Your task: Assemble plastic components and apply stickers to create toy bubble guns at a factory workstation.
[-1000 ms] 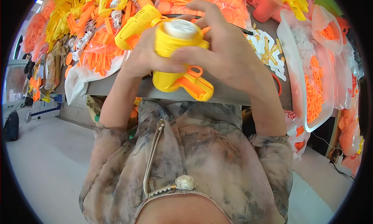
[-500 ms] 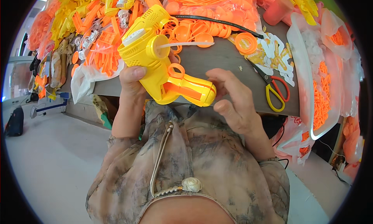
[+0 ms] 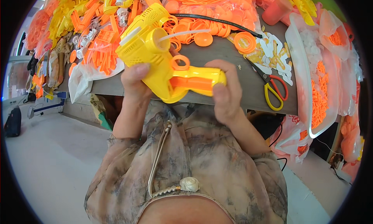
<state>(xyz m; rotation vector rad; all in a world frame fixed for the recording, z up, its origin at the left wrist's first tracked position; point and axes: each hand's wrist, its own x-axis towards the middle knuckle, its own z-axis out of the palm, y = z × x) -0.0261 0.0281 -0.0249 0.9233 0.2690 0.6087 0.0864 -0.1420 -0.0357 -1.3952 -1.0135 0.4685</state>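
A yellow plastic toy bubble gun [image 3: 153, 49] is held up in front of me, above the table's near edge. My left hand [image 3: 136, 78] grips its body from the left, thumb on the near side. The fingers of my right hand [image 3: 228, 92] are closed round the end of the gun's handle, thumb on the near face. An orange strip runs along the handle, and an orange ring [image 3: 180, 63] stands out beside it. From the round yellow opening sticks a thin whitish tube [image 3: 186, 32], pointing right. Some fingers of both hands are hidden behind the gun.
Scissors [image 3: 272, 92] with red and yellow handles lie on the grey table [image 3: 248, 94] at right. Behind them are white and gold stickers [image 3: 278, 55]. Orange caps [image 3: 203, 39] and a black cable [image 3: 221, 20] lie farther back. A translucent bin [image 3: 311, 68] of orange parts stands right.
My right hand has moved in from beside the handle and closed on its end. The gun has turned slightly, its handle swinging up and to the right.
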